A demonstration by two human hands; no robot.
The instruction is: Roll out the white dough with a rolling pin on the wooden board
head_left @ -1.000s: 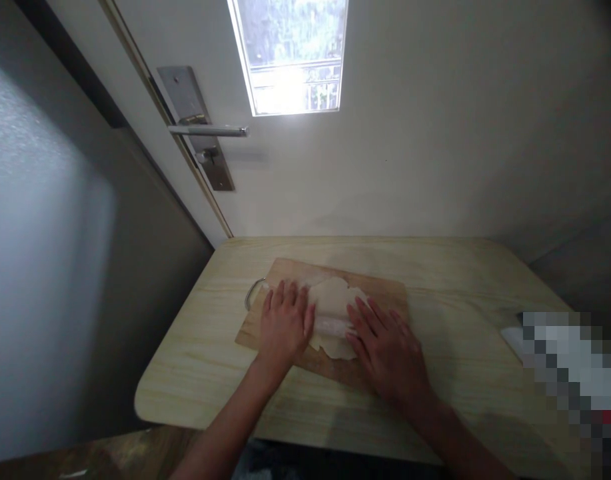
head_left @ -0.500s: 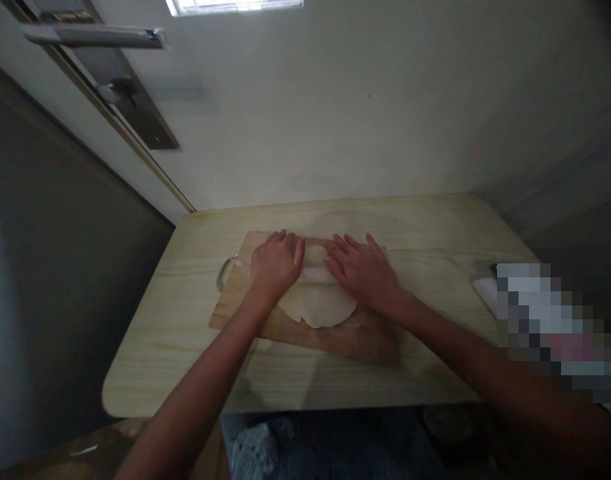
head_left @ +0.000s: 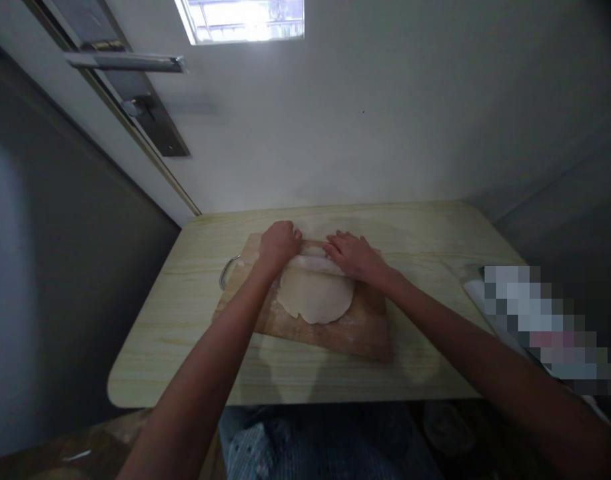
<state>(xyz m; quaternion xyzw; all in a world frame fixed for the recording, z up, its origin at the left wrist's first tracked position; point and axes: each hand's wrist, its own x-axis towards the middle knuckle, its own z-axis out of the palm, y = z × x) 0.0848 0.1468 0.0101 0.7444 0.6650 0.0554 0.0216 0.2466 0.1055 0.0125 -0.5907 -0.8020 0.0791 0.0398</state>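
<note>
A flat round sheet of pale dough point(head_left: 315, 299) lies on a wooden cutting board point(head_left: 358, 330) on a light wooden table point(head_left: 185, 313). A pale rolling pin point(head_left: 312, 262) rests across the dough's far edge. My left hand point(head_left: 278, 243) presses on the pin's left part with its fingers curled over it. My right hand point(head_left: 352, 255) lies on the pin's right part, fingers stretched fairly flat. Both arms reach forward over the board.
A metal loop handle point(head_left: 226, 272) sticks out of the board's left end. A white door with a lever handle point(head_left: 128, 62) stands behind the table at the left. A blurred-out object point(head_left: 540, 313) sits at the table's right edge. A wall runs close behind.
Both hands and the rolling pin have moved away from me, from the middle of the dough to its far edge. More of the flattened dough shows. The camera tilted down.
</note>
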